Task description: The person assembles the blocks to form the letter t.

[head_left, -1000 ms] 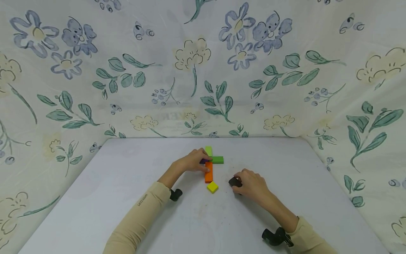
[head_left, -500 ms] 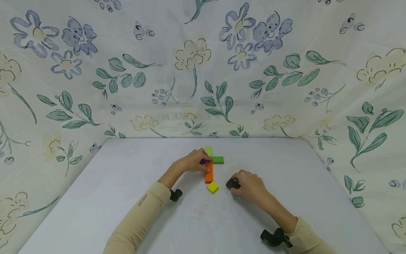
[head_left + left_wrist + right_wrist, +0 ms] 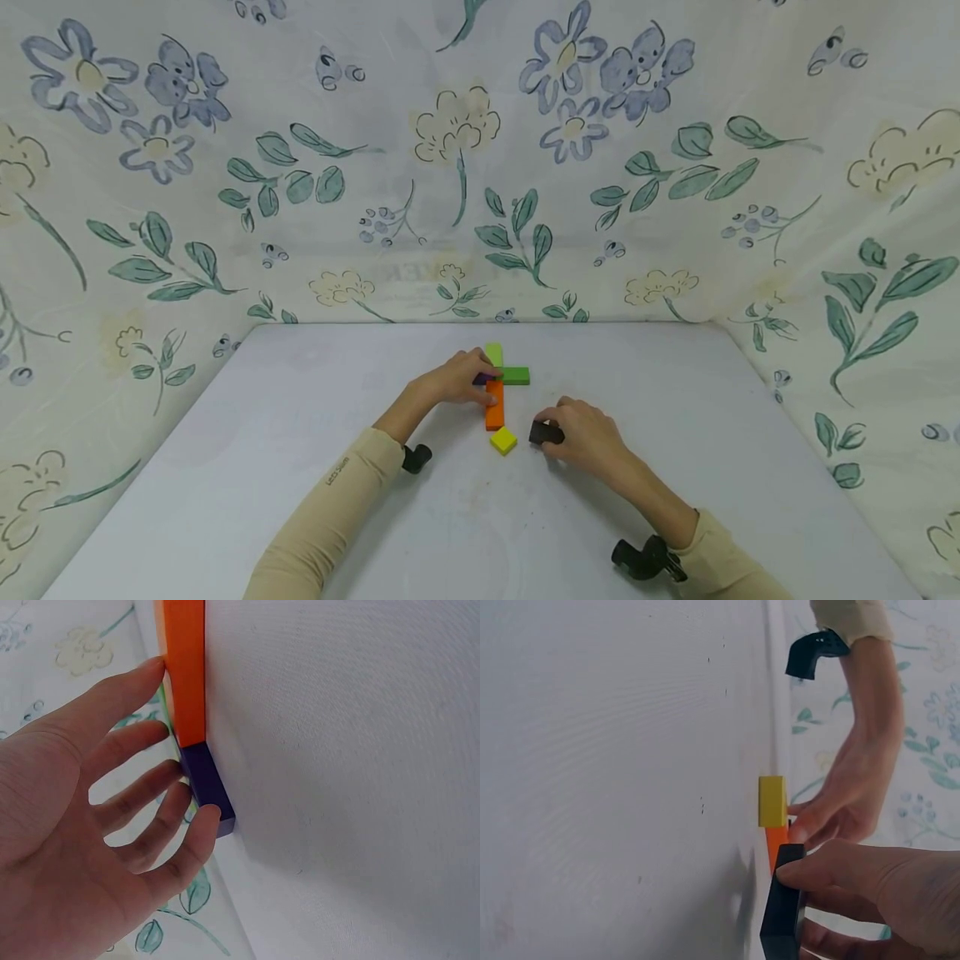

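Wooden-looking blocks form a cross on the white table: a light green block (image 3: 493, 353) at the far end, a green one (image 3: 516, 376) to the right, a purple one (image 3: 204, 774) to the left and a long orange one (image 3: 495, 412) toward me. My left hand (image 3: 459, 379) rests over the purple and orange blocks, thumb tip at the orange one, little finger at the purple one. A yellow block (image 3: 504, 441) lies turned cornerwise by the orange block's near end. Right of it, my right hand (image 3: 591, 435) pinches a black block (image 3: 784, 907) between thumb and fingers.
The white table (image 3: 450, 525) runs back to a hanging cloth (image 3: 300, 242) printed with flowers and leaves. Black camera mounts (image 3: 643, 560) sit on both wrists, close above the tabletop.
My right hand has shifted a little left with the black block, which has turned more level and come nearer the yellow block. The left hand stays where it was.
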Demonstrator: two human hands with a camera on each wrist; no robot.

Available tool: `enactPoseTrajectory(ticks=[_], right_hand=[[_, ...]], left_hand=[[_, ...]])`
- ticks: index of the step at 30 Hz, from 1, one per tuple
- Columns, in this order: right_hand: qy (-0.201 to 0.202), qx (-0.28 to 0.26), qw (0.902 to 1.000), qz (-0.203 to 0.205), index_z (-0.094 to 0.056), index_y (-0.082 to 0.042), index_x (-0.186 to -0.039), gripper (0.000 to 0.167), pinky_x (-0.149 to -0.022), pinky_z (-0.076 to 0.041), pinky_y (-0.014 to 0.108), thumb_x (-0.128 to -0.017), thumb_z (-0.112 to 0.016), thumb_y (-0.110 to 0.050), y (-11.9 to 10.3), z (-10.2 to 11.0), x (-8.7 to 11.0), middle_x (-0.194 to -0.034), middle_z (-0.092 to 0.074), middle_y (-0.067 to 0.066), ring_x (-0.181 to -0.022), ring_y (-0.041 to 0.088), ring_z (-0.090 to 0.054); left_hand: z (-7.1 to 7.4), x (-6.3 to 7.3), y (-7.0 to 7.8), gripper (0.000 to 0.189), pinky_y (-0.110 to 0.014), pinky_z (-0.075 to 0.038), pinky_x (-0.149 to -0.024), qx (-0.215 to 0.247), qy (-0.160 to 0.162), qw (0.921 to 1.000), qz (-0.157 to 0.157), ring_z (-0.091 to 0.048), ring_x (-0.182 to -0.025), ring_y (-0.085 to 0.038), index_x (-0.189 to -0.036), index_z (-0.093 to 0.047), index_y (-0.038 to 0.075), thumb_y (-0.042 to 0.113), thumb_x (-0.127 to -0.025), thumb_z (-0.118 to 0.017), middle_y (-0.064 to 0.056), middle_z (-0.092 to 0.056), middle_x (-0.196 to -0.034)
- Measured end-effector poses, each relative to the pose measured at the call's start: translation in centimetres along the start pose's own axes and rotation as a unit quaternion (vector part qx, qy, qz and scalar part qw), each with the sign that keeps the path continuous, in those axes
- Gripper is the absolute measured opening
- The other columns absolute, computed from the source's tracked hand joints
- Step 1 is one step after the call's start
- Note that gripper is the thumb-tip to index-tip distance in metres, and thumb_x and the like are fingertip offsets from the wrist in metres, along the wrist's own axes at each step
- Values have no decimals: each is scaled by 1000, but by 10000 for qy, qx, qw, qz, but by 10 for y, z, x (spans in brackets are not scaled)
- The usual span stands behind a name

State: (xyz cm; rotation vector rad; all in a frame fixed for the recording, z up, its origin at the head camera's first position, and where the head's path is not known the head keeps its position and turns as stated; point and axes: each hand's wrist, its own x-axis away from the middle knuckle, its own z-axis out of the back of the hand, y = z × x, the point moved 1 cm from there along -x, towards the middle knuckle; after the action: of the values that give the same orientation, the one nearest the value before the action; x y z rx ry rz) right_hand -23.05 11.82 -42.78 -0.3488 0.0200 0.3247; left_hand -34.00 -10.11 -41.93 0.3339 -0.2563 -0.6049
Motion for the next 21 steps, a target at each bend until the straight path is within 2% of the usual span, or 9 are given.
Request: enactPoseTrajectory(ticks=[8, 21], right_hand=[[-139, 4, 9998, 174, -76, -16, -110, 34, -76, -56, 38, -76, -83, -20, -3, 1, -2, -101, -68, 7, -84, 18, -57], [-278, -48, 9991, 330, -76, -18, -109, 33, -78, -56, 43, -77, -83, -17, -9, -4, -1, -103, -67, 7, -88, 20, -56]], left_hand=[[0, -1, 0, 52, -35, -43, -97, -56, -29, 10000, 62, -47, -111, -23, -134, -62, 15, 31, -87, -75, -8, -54, -127], [-2, -2, -2, 52, -34, -43, -97, 28, 12, 9999, 129, -46, -111, -23, -134, -62, 16, 31, -86, -76, -7, -54, -126]])
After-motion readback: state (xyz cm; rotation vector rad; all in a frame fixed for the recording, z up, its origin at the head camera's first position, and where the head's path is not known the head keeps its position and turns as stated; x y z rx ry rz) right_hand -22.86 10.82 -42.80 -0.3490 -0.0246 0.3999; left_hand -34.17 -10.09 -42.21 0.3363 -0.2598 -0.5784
